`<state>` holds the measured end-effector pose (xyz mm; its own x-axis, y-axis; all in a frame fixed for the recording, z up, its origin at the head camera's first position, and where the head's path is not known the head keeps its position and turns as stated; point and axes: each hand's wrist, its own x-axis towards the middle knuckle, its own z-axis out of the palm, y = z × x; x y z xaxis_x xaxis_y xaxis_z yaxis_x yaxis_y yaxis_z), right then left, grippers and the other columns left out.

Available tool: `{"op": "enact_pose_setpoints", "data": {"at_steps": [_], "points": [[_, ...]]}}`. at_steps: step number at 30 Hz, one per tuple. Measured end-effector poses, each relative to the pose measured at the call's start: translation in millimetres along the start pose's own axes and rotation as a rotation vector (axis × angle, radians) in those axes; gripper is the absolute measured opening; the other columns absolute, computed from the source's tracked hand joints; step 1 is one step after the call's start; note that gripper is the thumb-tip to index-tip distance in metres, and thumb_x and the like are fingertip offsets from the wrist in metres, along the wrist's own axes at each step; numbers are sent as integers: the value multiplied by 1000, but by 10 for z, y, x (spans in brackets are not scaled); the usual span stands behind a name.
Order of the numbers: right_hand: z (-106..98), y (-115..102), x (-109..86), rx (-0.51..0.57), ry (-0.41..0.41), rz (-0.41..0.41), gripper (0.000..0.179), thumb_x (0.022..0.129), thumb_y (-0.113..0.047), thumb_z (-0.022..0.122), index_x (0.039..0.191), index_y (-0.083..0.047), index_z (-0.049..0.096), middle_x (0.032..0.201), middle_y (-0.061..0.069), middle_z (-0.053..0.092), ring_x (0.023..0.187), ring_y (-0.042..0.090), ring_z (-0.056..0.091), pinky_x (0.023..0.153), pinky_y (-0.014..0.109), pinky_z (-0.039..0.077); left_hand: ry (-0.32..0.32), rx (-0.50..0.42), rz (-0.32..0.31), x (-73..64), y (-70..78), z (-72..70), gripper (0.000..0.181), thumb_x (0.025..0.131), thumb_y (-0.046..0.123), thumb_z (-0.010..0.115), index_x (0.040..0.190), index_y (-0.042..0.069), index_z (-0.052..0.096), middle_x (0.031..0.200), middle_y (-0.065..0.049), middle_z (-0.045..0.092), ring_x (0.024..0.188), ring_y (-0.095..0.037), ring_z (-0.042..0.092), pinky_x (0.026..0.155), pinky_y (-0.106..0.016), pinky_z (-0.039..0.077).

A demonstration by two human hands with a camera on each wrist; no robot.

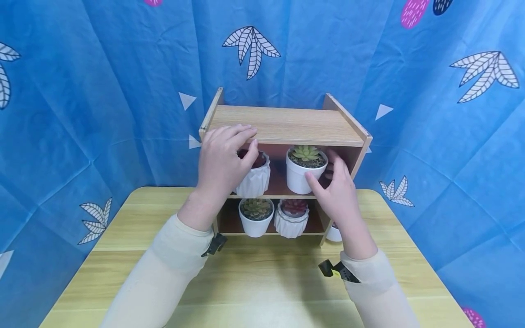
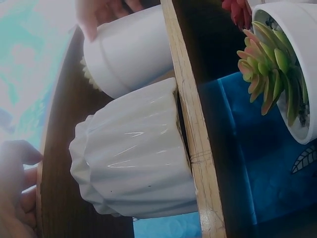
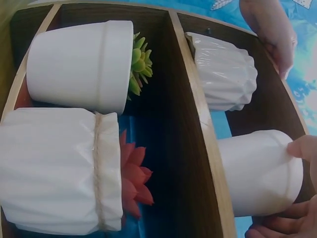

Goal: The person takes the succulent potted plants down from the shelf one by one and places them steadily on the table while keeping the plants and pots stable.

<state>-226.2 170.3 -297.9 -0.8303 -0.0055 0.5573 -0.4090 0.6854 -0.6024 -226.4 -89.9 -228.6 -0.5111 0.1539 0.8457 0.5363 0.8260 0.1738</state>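
Note:
In the head view my right hand point(image 1: 338, 193) holds a smooth white pot with a green succulent point(image 1: 298, 178), thumb on its front and fingers round its right side. This pot is upright at the right of the wooden shelf unit's point(image 1: 283, 123) upper compartment. My left hand point(image 1: 223, 157) rests its fingers at the front edge of the top board. Behind and below that hand stands a ribbed white pot point(image 1: 256, 180), its plant mostly hidden. The left wrist view shows this ribbed pot point(image 2: 131, 153) beside the held pot point(image 2: 131, 54).
The lower compartment holds a smooth white pot with a green succulent point(image 1: 255, 223) and a twine-tied white pot with a red succulent point(image 1: 292, 223). Another white pot point(image 1: 334, 234) shows partly beside the unit, behind my right wrist. A blue patterned cloth point(image 1: 123, 91) surrounds the wooden table point(image 1: 254, 282).

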Motion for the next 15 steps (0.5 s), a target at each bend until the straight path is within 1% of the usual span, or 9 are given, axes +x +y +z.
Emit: {"op": "enact_pose_setpoints", "data": {"at_steps": [4,8,12,15], "points": [[30,9,19,27,-25,34,86,92,-46,68,157,-10,25,151,17,41,128,33,51,102,49,48,3,0,3,1,-5,5,28,95,26,63,117,14,76,118,-1,73,111,-24,65,99,-43,46],[55,8,32,60,-44,63,91,90,-50,68,158,-12,22,148,17,42,126,32,52,102,49,48,4,-2,4,2,-9,8,28,95,26,63,117,14,76,118,-2,73,111,-24,66,98,-43,46],[76,6,50,147,-71,104,95,89,-50,71,159,-14,17,146,18,43,125,32,54,102,51,47,6,-6,4,1,-7,9,28,95,25,63,117,14,76,118,-2,73,111,-24,65,98,-44,46],[88,15,62,231,-98,137,98,88,-46,73,160,-16,14,147,18,43,128,32,53,105,52,45,6,-7,3,-1,-3,5,28,95,25,63,117,14,76,118,-2,73,111,-24,65,98,-44,46]]}}
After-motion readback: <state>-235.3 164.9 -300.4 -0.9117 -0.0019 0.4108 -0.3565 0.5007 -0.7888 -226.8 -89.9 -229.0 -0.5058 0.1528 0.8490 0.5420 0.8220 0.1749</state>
